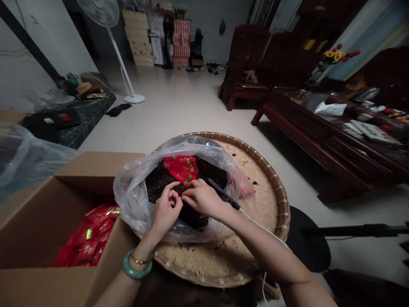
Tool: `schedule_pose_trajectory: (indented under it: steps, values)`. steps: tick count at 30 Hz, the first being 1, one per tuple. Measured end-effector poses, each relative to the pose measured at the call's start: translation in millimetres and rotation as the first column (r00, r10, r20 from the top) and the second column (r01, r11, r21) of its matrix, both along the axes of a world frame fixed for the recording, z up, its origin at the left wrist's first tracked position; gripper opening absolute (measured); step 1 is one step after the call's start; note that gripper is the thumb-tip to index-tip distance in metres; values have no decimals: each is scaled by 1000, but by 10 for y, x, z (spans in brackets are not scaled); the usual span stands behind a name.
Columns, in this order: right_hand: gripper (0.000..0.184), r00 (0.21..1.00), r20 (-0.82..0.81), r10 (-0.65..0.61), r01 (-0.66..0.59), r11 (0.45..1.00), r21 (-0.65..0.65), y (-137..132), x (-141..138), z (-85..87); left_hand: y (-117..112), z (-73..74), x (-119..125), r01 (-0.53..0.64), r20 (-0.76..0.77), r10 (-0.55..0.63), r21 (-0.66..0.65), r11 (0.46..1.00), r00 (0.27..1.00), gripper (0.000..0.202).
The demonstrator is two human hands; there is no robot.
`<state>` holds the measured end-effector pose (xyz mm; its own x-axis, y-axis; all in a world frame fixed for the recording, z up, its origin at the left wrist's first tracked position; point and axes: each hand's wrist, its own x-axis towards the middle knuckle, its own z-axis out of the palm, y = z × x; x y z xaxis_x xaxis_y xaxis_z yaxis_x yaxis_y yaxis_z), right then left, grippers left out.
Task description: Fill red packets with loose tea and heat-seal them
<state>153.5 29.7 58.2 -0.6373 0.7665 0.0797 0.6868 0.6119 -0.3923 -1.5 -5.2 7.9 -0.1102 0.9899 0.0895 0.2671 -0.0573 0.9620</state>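
Note:
A clear plastic bag point(134, 192) full of dark loose tea point(158, 181) lies on a round woven bamboo tray point(271, 200). Several red packets point(182, 168) rest on top of the tea. My left hand point(166, 209) and my right hand point(201, 198) meet over the tea, fingers pinched together on a small red packet point(180, 193) between them. A black tool with a white cord point(223, 194) lies just right of my right hand. A green bangle is on my left wrist.
An open cardboard box point(32, 238) at the left holds several red packets point(86, 238). Another plastic bag point(22, 157) sits far left. A dark wooden table point(326, 145) and chairs stand at the right, a standing fan point(128, 85) behind, and a black stool point(309, 247) beside the tray.

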Motion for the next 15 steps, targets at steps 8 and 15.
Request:
schedule_pose_trajectory:
  steps: [8, 15]
  values:
    - [16, 992, -77, 95, -102, 991, -83, 30, 155, 1, 27, 23, 15, -9, 19, 9, -5, 1000, 1000, 43]
    - [16, 994, -99, 49, -42, 997, 71, -72, 49, -33, 24, 3, 5, 47, 72, -44, -45, 998, 996, 45]
